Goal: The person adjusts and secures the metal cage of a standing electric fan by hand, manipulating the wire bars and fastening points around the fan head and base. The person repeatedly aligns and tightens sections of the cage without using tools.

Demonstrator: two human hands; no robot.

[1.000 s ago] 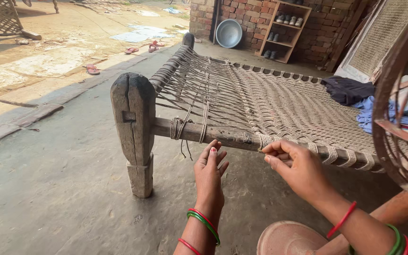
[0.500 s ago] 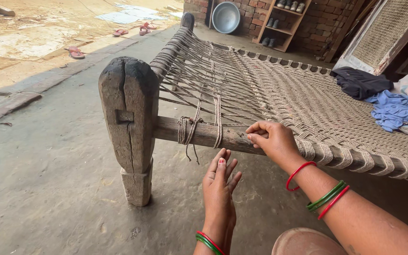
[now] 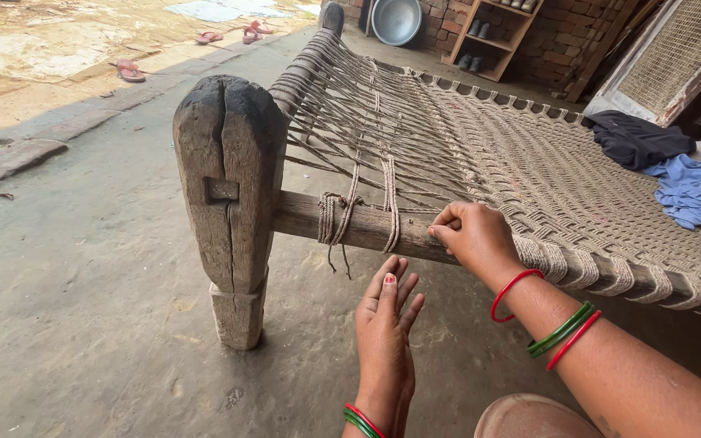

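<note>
A coarse woven rope cot (image 3: 480, 154) stretches over a rough wooden rail (image 3: 359, 229) and cracked leg post (image 3: 233, 186). The right hand (image 3: 472, 235) pinches a rope strand at the rail; the left hand (image 3: 384, 324) hangs open, fingers straight, just below.

1. The right hand (image 3: 472, 235) pinches a thin rope (image 3: 415, 212) against the wooden rail (image 3: 367, 229) of a woven cot (image 3: 529, 162)
2. The left hand (image 3: 387, 324) hangs open just below the rail, fingers up, touching nothing
3. Left of both hands stands the cracked cot leg (image 3: 233, 203)
4. Beyond the right hand, dark and blue cloths (image 3: 667, 162) lie on the webbing
</note>
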